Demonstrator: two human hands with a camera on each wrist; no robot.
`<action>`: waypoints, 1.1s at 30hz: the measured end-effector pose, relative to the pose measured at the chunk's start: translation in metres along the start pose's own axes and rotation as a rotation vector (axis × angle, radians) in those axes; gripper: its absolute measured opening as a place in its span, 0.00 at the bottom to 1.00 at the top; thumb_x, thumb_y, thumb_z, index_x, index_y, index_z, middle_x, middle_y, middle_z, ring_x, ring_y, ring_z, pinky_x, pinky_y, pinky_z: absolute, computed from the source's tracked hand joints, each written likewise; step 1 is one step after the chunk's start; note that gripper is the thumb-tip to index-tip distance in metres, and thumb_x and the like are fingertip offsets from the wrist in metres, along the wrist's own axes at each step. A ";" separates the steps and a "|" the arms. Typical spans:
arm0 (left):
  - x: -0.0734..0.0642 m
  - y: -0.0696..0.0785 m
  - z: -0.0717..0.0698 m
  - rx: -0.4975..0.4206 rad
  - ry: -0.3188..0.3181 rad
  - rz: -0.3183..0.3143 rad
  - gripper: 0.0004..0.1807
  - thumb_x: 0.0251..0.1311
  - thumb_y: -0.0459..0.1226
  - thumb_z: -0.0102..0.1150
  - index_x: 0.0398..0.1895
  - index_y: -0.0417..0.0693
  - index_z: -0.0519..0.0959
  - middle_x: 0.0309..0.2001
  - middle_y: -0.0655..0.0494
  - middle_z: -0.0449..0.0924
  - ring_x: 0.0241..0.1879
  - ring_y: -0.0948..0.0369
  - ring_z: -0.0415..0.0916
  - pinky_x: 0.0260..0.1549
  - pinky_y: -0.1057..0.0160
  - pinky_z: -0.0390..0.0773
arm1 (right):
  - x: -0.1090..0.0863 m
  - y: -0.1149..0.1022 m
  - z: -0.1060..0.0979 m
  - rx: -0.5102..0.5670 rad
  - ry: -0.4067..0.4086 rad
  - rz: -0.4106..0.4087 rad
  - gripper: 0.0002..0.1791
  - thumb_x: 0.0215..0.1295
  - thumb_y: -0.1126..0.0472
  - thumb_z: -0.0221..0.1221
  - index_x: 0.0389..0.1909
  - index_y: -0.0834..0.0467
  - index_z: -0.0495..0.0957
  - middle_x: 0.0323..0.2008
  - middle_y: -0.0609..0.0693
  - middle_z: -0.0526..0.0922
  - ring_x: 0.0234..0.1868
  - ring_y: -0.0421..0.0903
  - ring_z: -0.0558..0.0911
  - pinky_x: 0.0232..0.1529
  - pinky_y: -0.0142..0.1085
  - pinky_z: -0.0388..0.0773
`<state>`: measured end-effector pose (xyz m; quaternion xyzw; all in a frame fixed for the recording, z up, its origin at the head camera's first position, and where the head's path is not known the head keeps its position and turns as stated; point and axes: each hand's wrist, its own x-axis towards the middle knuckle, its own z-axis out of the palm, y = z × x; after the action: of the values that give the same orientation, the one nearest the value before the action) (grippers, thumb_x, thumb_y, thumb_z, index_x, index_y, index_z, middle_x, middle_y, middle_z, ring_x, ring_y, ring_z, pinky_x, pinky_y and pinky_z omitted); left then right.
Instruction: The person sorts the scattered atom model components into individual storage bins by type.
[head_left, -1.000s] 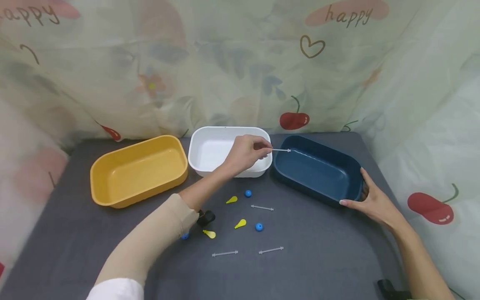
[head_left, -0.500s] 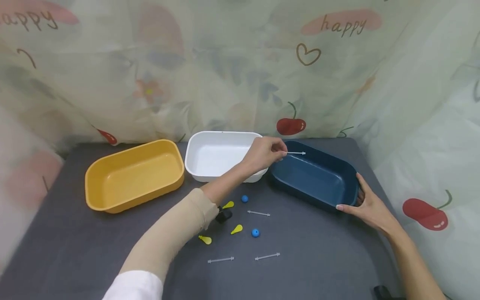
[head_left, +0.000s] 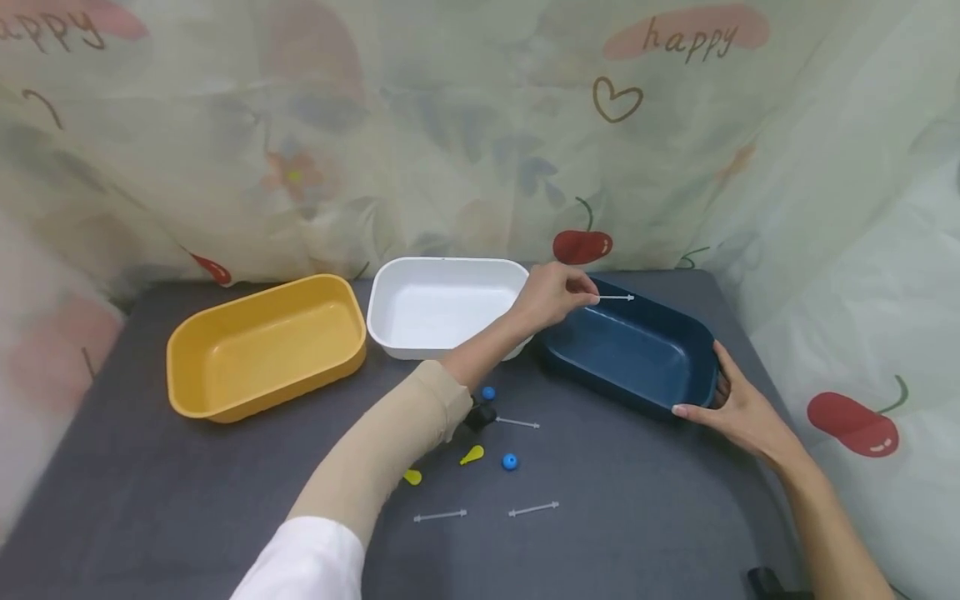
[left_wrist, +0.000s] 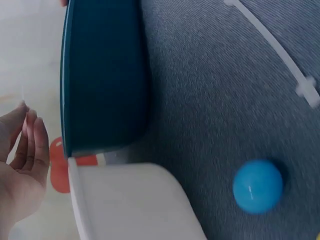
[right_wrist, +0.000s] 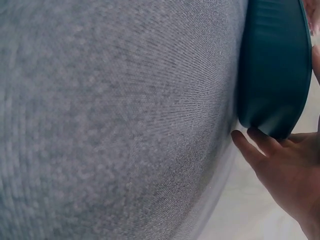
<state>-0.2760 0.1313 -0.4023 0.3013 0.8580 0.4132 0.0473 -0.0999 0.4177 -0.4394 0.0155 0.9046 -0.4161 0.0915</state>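
My left hand (head_left: 557,293) pinches a thin white plastic stick (head_left: 617,297) with a knobbed end between thumb and fingertips. It hangs over the left end of the dark blue bin (head_left: 630,350), beside the white bin (head_left: 442,308). In the left wrist view the same hand (left_wrist: 25,165) shows at the left edge, its fingertips together. My right hand (head_left: 738,408) grips the right end of the blue bin, thumb at the front corner and fingers around the end. The right wrist view has that hand (right_wrist: 290,175) against the bin's wall (right_wrist: 275,65).
On the grey cloth lie similar sticks (head_left: 534,508), blue beads (head_left: 510,462) and yellow drop-shaped pieces (head_left: 472,455). A yellow bin (head_left: 266,350) stands at the left. My left sleeve (head_left: 390,442) covers part of the middle. Patterned curtains (head_left: 450,125) close off the back and sides.
My left hand has moved right with the stick, from over the white bin to over the blue bin. The right hand stays on the blue bin's end.
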 end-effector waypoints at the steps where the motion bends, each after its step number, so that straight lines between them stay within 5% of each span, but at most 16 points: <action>1: 0.001 0.000 0.002 -0.004 -0.002 -0.006 0.08 0.63 0.45 0.67 0.40 0.54 0.88 0.33 0.64 0.85 0.34 0.67 0.76 0.33 0.71 0.74 | 0.000 0.000 0.000 -0.001 -0.001 -0.003 0.66 0.61 0.52 0.70 0.77 0.53 0.22 0.75 0.72 0.45 0.69 0.73 0.60 0.42 0.20 0.72; 10: 0.011 0.002 0.022 -0.042 -0.032 -0.043 0.08 0.63 0.43 0.67 0.41 0.52 0.88 0.30 0.64 0.84 0.28 0.67 0.77 0.27 0.72 0.75 | 0.001 0.003 0.000 -0.005 0.013 -0.013 0.66 0.60 0.55 0.70 0.78 0.52 0.23 0.76 0.69 0.43 0.69 0.73 0.60 0.46 0.25 0.74; 17: 0.017 0.002 0.032 0.003 -0.015 -0.039 0.07 0.62 0.42 0.67 0.37 0.51 0.88 0.26 0.63 0.83 0.25 0.67 0.76 0.26 0.72 0.73 | 0.002 0.004 0.003 -0.027 0.032 0.003 0.67 0.60 0.54 0.70 0.78 0.53 0.23 0.76 0.70 0.42 0.68 0.74 0.61 0.55 0.57 0.73; 24: 0.020 0.004 0.046 0.071 -0.043 -0.077 0.07 0.62 0.45 0.67 0.37 0.54 0.88 0.29 0.65 0.83 0.30 0.66 0.74 0.29 0.72 0.72 | 0.001 0.002 0.004 -0.027 0.014 0.026 0.66 0.61 0.52 0.70 0.78 0.51 0.22 0.74 0.74 0.49 0.66 0.73 0.65 0.48 0.37 0.79; 29: 0.024 0.001 0.055 0.095 -0.048 -0.118 0.05 0.61 0.44 0.68 0.34 0.55 0.88 0.30 0.66 0.83 0.32 0.66 0.74 0.30 0.71 0.72 | 0.001 0.001 0.005 -0.040 0.007 0.040 0.66 0.61 0.51 0.69 0.77 0.51 0.22 0.73 0.75 0.48 0.65 0.74 0.65 0.53 0.56 0.76; 33: 0.027 0.000 0.059 0.108 -0.053 -0.149 0.04 0.61 0.43 0.69 0.33 0.56 0.89 0.31 0.66 0.83 0.34 0.66 0.73 0.32 0.71 0.73 | -0.001 0.001 0.004 -0.037 0.015 0.044 0.67 0.61 0.52 0.70 0.77 0.51 0.22 0.73 0.76 0.47 0.66 0.76 0.63 0.54 0.61 0.73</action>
<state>-0.2783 0.1863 -0.4369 0.2495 0.8976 0.3536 0.0842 -0.0987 0.4152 -0.4426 0.0368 0.9122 -0.3970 0.0940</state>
